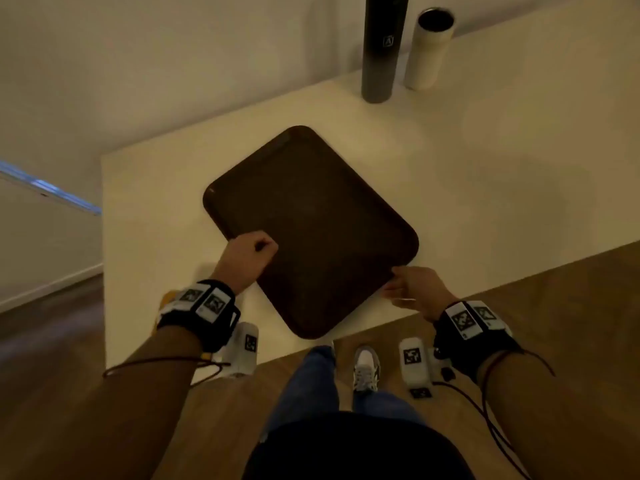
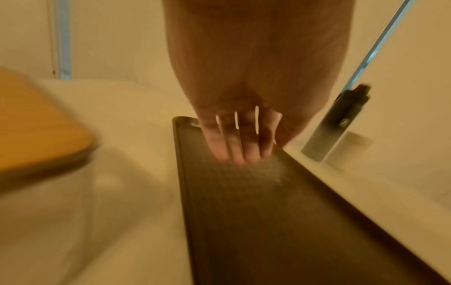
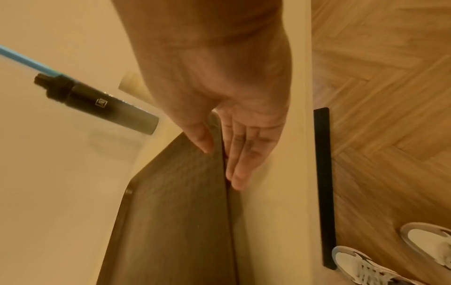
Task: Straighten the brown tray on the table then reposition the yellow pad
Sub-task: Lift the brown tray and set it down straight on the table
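Note:
The brown tray (image 1: 311,220) lies on the white table (image 1: 467,168), turned cornerwise, its near corner close to the front edge. My left hand (image 1: 251,252) holds its near-left side. In the left wrist view the fingers (image 2: 234,150) come down on the tray (image 2: 256,221) just inside the rim, thumb beside them. My right hand (image 1: 405,285) pinches the near-right rim. In the right wrist view the thumb lies on top of the tray (image 3: 175,212) and the fingers (image 3: 241,164) run along the outer edge. The yellow pad (image 2: 36,125) lies left of the tray, mostly hidden under my left wrist (image 1: 165,299).
A tall dark bottle (image 1: 381,46) and a white tumbler (image 1: 429,46) stand at the back of the table by the wall. Bare tabletop stretches right of the tray. Wooden floor and my shoes (image 1: 365,370) are below the front edge.

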### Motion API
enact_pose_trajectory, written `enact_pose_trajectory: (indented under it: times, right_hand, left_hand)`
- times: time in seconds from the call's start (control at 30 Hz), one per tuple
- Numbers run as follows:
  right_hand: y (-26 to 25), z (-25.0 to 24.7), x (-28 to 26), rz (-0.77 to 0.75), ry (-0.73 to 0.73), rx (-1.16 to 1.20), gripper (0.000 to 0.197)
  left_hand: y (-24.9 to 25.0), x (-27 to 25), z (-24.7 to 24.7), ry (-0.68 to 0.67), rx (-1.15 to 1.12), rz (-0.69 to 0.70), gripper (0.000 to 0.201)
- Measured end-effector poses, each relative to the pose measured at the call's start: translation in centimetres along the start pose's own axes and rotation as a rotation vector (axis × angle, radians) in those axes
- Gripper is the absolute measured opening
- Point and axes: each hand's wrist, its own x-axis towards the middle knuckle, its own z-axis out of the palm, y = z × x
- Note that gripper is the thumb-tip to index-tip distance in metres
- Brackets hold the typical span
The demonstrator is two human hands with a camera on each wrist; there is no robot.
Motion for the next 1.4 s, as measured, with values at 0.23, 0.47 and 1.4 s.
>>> enact_pose_trajectory:
  times: [0.23, 0.47, 1.4]
  right_hand:
    - [-2.8, 0.2, 2.9, -0.026, 0.144, 0.275, 0.005]
    - [-7.1, 2.5, 6.1, -0.187, 0.307, 0.317, 0.03]
    - [-27.5, 12.1, 17.9, -0.549, 0.452, -0.375, 0.036]
  left_hand:
    - [-3.0, 12.6, -5.4, 0.155, 0.324, -0.085, 0.036]
    - [-4.0, 20.8, -8.2, 0.087, 0.341, -0.154, 0.045]
    - [-11.4, 23.3, -11.0, 0.349, -0.174, -0.389, 0.056]
